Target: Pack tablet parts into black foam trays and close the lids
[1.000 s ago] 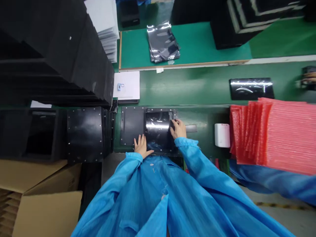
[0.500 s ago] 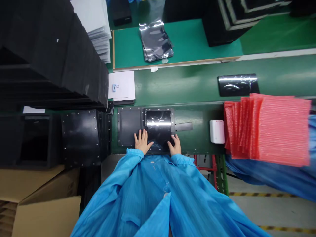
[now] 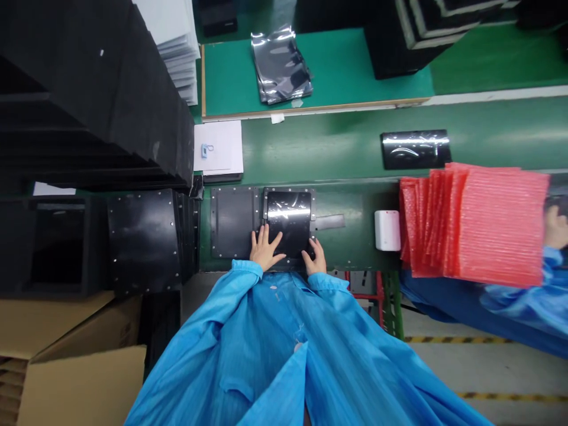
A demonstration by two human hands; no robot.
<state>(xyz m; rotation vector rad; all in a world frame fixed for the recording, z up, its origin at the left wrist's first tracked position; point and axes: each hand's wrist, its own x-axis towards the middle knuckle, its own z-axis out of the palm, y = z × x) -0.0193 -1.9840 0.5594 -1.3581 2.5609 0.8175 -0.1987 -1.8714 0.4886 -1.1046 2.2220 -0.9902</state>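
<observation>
A glossy black panel (image 3: 290, 222) lies on a dark studded plate (image 3: 312, 201) on the green bench in front of me. My left hand (image 3: 265, 251) rests at the panel's lower left, its fingers spread and its thumb pointing right across the panel. At the lower right corner is my right hand (image 3: 316, 259), fingers apart and touching the edge. Neither hand is closed round anything. Left of the panel lies a flat black studded plate (image 3: 235, 222). A thin grey strip (image 3: 329, 222) extends to the right.
Red bubble bags (image 3: 497, 225) are stacked at the right beside a white box (image 3: 387, 231); a co-worker's hand (image 3: 555, 228) is beyond them. Another glossy panel (image 3: 416, 149) lies farther back. Tall black stacks (image 3: 146, 106) and studded black pieces (image 3: 142, 239) crowd the left, above a cardboard box (image 3: 84, 384).
My left hand has shifted right, farther onto the panel, with fingers more spread. The panel and its plate sit slightly farther right. A co-worker's hand has come into view at the right.
</observation>
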